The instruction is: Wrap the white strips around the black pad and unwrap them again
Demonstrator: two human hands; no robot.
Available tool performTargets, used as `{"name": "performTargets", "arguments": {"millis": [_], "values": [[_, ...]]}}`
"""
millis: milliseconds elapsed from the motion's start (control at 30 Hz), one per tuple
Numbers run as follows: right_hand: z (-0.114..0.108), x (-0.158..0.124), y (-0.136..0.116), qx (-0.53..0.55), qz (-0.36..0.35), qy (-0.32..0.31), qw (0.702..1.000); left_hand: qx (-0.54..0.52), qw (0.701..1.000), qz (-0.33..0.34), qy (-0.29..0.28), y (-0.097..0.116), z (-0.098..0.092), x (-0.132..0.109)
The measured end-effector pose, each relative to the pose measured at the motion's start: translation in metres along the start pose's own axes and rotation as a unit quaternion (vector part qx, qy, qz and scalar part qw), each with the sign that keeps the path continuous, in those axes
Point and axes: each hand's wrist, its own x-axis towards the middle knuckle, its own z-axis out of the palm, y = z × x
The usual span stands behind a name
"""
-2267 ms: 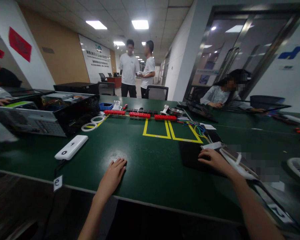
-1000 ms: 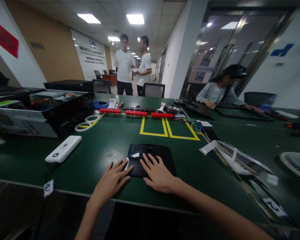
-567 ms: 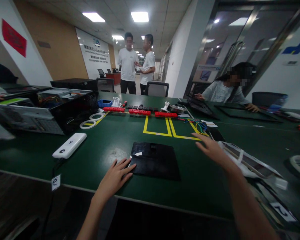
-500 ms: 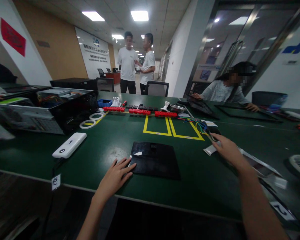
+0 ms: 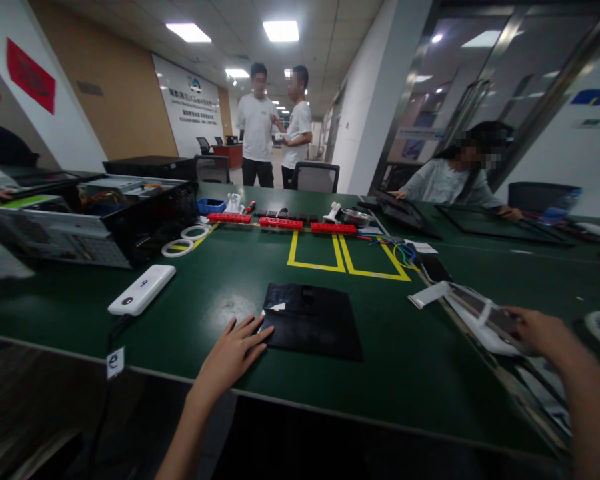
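Note:
A black flat panel [image 5: 313, 327] lies on the green table in front of me. My left hand [image 5: 237, 350] rests at its left edge, palm down with fingers spread, the fingertips touching the panel's corner. At the right, my right hand [image 5: 543, 333] has its fingers closed on the near end of a grey flat bar [image 5: 500, 321] with a white band round it. Beneath that bar is a white slab-like device [image 5: 473, 327]. A short whitish strip [image 5: 429, 295] sticks out at its far end. The right fingers are partly hidden and slightly blurred.
An opened computer case [image 5: 95, 223] stands at the left, near a white power bank [image 5: 143, 290] with a cable. Red strips [image 5: 280, 223], a blue tray [image 5: 211, 206] and coloured wires [image 5: 405, 253] lie farther back. A co-worker [image 5: 463, 177] sits across at the right.
My right hand has moved right and nearer to me, from the coloured wires to the grey flat bar. A dark phone-like slab now shows beside the wires. My left hand stays put.

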Motion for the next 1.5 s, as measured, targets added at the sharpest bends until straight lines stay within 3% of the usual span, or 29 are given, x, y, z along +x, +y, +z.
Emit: {"name": "performTargets", "arguments": {"millis": [100,267,367,467,600,700,900,1133,1367,1500], "values": [[-0.015,-0.007,-0.018,-0.06,0.045,-0.089,0.993,0.005,1.0,0.002,-0.002,0.0,0.0,0.0],[-0.044,-0.028,-0.084,-0.099,0.035,0.016,0.994,-0.002,1.0,-0.001,0.002,0.002,-0.002,0.0],[-0.05,-0.04,-0.133,-0.025,-0.065,0.081,0.994,-0.001,1.0,-0.003,-0.003,0.003,-0.003,0.0],[-0.048,-0.055,-0.184,0.109,-0.197,0.105,0.969,0.001,1.0,-0.004,-0.009,0.003,-0.004,0.001],[-0.032,-0.081,-0.249,0.239,-0.328,0.045,0.913,-0.001,1.0,0.0,-0.001,0.001,-0.003,0.0],[-0.01,-0.103,-0.282,0.258,-0.409,-0.016,0.875,-0.002,1.0,0.003,-0.004,0.0,-0.002,0.0],[0.021,-0.134,-0.299,0.076,-0.518,-0.006,0.852,0.001,1.0,0.005,-0.011,-0.001,0.0,0.0],[0.008,-0.155,-0.313,-0.053,-0.552,0.031,0.832,-0.009,1.0,-0.011,0.018,0.0,0.001,0.0],[0.011,-0.165,-0.322,-0.059,-0.543,0.04,0.837,-0.083,0.986,-0.048,0.133,0.003,-0.004,-0.003],[0.009,-0.166,-0.324,-0.063,-0.544,0.039,0.836,-0.06,0.992,0.006,0.112,0.029,-0.004,0.0]]}}
